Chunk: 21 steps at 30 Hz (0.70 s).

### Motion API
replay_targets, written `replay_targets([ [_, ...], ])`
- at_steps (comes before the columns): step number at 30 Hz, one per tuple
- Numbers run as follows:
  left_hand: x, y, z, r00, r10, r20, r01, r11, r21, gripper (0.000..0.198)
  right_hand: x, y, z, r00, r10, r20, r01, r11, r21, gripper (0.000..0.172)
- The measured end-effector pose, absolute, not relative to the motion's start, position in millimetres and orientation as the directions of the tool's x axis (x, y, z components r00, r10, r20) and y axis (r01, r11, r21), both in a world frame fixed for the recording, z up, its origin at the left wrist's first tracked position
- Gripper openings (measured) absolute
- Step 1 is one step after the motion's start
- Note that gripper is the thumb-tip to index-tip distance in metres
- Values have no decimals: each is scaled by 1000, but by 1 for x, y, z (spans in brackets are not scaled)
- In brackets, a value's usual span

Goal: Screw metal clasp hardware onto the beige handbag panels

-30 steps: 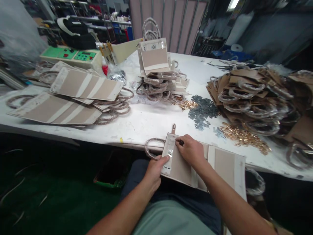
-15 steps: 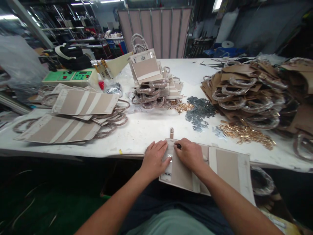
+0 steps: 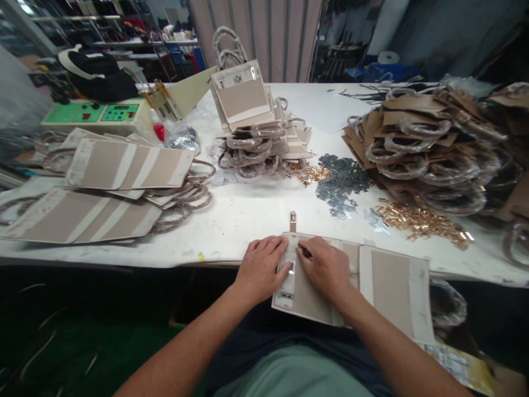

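One bare left hand (image 3: 262, 270) is lying along the left edge of a flat, beige, white-banded bag panel (image 3: 308, 298), its four fingers resting nearly together and its thumb spreading toward a small silver metal plate (image 3: 291, 268). That panel is occupying the lower centre of the frame, overhanging the near edge of a white-covered table (image 3: 243, 212). The bare right hand (image 3: 328, 270) is curling its fingers, pinching a small dark object (image 3: 306, 252), mostly hidden, near the panel's upper left. Right of centre, loose gold-coloured metal pieces (image 3: 425, 223) are lying near flat dark-grey metal plates (image 3: 343, 184).
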<state>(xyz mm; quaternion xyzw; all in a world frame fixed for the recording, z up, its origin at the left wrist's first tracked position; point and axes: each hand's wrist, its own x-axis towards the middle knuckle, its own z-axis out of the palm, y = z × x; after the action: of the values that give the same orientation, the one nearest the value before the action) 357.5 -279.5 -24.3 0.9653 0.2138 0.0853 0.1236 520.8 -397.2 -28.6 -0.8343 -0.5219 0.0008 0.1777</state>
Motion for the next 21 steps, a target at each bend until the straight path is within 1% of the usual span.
replay_targets([
  [10, 359, -275, -28, 911, 404, 85, 375, -895, 242, 56, 512, -392, -34, 413, 882, 228, 902, -361, -238, 16],
  [16, 360, -273, -30, 923, 374, 91, 353, -917, 188, 54, 512, -390, -33, 405, 898, 170, 906, -369, -205, 20],
  [21, 361, -273, -32, 931, 343, 125, 330, -937, 116, 53, 511, -383, -28, 396, 913, 104, 910, -375, -174, 17],
])
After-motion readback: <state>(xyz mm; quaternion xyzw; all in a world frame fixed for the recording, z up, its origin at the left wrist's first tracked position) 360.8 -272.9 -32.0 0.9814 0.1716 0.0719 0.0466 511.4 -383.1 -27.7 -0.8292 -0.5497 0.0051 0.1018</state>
